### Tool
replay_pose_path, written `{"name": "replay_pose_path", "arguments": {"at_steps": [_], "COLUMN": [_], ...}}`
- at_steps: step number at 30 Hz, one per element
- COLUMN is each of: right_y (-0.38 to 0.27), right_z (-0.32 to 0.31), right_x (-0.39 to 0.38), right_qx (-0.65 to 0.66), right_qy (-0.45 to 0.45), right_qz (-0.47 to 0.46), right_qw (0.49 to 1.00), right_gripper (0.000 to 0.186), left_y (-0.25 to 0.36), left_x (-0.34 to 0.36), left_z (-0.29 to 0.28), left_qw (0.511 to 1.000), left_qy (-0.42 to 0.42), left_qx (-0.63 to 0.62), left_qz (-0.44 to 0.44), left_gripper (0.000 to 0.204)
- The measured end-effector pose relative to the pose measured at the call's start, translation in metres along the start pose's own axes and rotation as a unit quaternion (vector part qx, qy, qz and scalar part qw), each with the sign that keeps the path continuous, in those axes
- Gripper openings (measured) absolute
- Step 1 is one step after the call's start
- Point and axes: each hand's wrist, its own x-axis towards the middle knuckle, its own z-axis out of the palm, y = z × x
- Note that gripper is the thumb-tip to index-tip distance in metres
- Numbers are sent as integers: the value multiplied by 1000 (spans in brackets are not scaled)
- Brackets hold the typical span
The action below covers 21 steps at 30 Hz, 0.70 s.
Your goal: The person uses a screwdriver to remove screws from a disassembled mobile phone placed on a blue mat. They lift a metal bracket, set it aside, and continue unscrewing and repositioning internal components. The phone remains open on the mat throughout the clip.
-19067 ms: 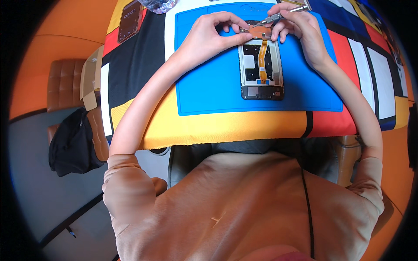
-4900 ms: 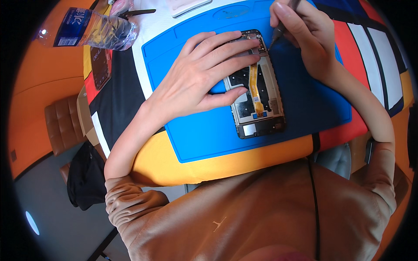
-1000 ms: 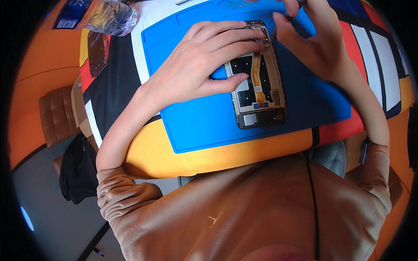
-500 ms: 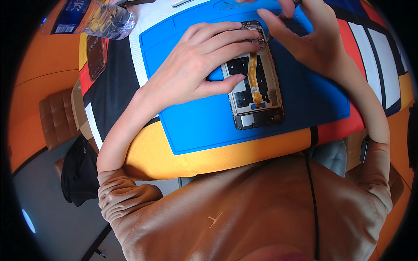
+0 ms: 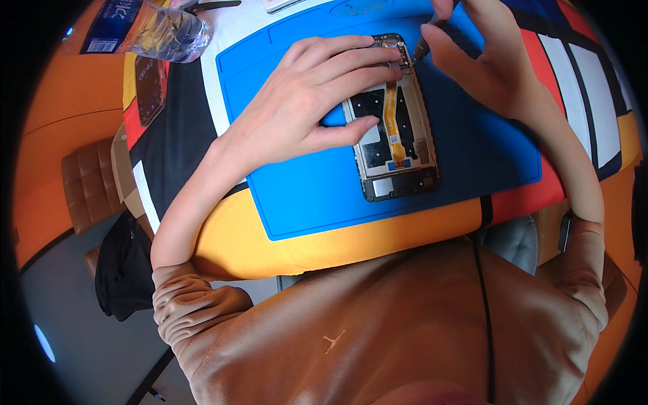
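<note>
An opened phone lies on the blue work mat, its inside facing up. A yellow-orange flex cable runs down its middle. My left hand rests across the phone's upper left side, fingers stretched and spread, the thumb lower down over its left edge. Between the thumb and fingers of my right hand is a slim dark screwdriver. Its thin tip meets the phone's upper right edge, close to my left fingertips. The top of the tool is partly hidden by my fingers.
A clear plastic bottle with a blue label lies at the upper left. Nearby, a dark phone with a lit screen rests on the patterned cloth. A white-edged object sits beyond the mat. The yellow table edge curves before me.
My right hand has shifted slightly, its thumb and fingers drawing closer around the screwdriver, which shows more clearly. My left hand and the opened phone have stayed in place.
</note>
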Motion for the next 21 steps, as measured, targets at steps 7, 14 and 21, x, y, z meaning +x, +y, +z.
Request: {"name": "replay_pose_path", "arguments": {"at_steps": [7,14,21], "right_y": [4,-1,0], "right_z": [-4,14,2], "right_x": [-4,3,-5], "right_qx": [-59,43,-24], "right_qy": [-33,58,-5], "right_qz": [10,-8,-10], "right_qw": [998,997,1000], "right_gripper": [20,21,18], "left_y": [0,1,1], "left_x": [0,0,1], "left_z": [1,0,0], "left_qw": [1000,1000,1000], "left_qy": [0,6,-6], "left_qx": [4,-2,3], "left_qz": [1,1,-2], "left_gripper": [44,44,45]}}
